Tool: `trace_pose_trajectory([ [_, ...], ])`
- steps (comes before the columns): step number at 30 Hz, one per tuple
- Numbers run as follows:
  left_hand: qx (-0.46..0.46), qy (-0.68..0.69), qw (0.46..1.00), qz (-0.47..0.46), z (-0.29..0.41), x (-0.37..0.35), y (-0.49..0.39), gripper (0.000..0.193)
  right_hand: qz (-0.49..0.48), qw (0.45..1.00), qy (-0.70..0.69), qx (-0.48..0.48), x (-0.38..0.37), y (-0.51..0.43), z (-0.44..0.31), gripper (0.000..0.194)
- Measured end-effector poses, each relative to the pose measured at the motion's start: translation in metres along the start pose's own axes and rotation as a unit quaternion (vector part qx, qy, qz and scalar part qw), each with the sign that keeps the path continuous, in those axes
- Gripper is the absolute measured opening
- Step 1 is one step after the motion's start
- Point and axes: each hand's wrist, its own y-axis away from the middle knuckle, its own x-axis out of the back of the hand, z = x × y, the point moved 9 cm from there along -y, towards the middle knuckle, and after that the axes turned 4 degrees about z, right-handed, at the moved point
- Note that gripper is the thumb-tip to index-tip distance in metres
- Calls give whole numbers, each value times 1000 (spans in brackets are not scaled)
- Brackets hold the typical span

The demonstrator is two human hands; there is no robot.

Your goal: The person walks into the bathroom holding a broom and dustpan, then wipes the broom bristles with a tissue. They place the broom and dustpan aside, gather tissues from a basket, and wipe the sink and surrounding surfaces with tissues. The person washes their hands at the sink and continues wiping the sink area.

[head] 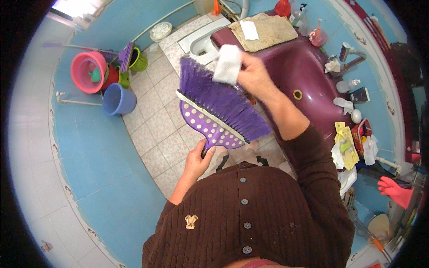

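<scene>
My left hand (197,160) grips the dark handle of a purple broom just below its polka-dotted head (214,132). The broom is held bristles up in front of my body, and grey lint clings to the tips of the purple bristles (221,100), mostly at the upper left. In my right hand (256,75) is a folded white cloth or paper wipe (228,65), beside the upper edge of the bristles. Whether the wipe touches them, I cannot tell.
At right stands a maroon sink (311,90) with a faucet (352,58), bottles and a folded tan towel (271,31). Beyond the broom is a squat toilet (202,47). A blue bucket (120,99), pink basin (87,72) and green basket (139,60) stand at left.
</scene>
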Motion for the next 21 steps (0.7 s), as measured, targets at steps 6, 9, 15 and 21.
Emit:
trace_pose_trajectory([
  [6,12,-54,998,-19,2,-2,-1,40,2,897,373,237,-33,15,-33,22],
  [9,5,-47,999,-14,7,-1,0,41,23,921,338,191,-24,12,-23,25],
  [15,12,-49,998,-25,9,-2,0,42,77,996,-30,-29,5,-6,19,26],
  [21,16,-57,997,-39,8,-5,0,45,96,975,-186,-70,34,-19,7,21],
])
